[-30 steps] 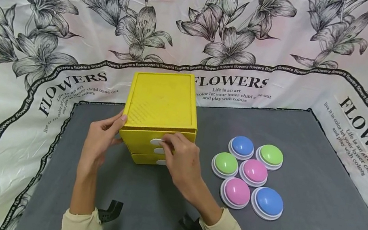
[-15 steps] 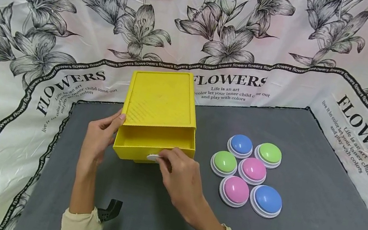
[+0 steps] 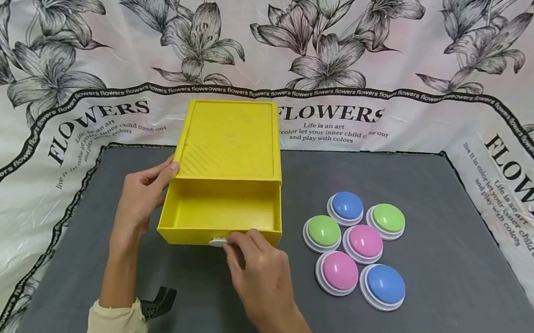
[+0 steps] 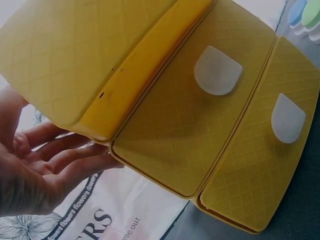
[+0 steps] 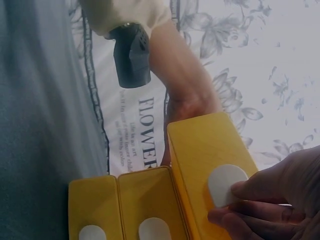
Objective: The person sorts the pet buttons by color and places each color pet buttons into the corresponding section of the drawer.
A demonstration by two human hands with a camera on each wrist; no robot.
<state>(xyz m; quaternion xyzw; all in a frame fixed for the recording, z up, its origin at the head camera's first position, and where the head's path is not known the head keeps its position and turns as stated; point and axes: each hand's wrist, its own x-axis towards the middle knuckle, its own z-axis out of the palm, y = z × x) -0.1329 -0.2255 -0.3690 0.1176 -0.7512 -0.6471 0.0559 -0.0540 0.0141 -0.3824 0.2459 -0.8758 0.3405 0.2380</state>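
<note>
A small yellow drawer cabinet (image 3: 231, 139) stands on the grey table, its top drawer (image 3: 190, 235) pulled well out toward me. Nothing lies in the part of the drawer that shows. My right hand (image 3: 261, 275) pinches the white rounded handle (image 5: 225, 182) on the drawer front between thumb and fingers. At the cabinet's left side my left hand (image 3: 141, 192) rests with its fingers extended against the wall, thumb near the top front edge. In the left wrist view, the middle drawer (image 4: 170, 130) and bottom drawer (image 4: 250, 180) are closed, each with a white handle.
Right of the cabinet, several domed push buttons with white bases sit close together, among them a blue one (image 3: 385, 284), a pink one (image 3: 340, 270) and a green one (image 3: 323, 230). A flower-printed cloth (image 3: 414, 121) rises behind the grey table (image 3: 460, 319).
The top drawer has slid from closed to well open, drawn toward me by the right hand on its handle. The left hand has stayed at the cabinet's side.
</note>
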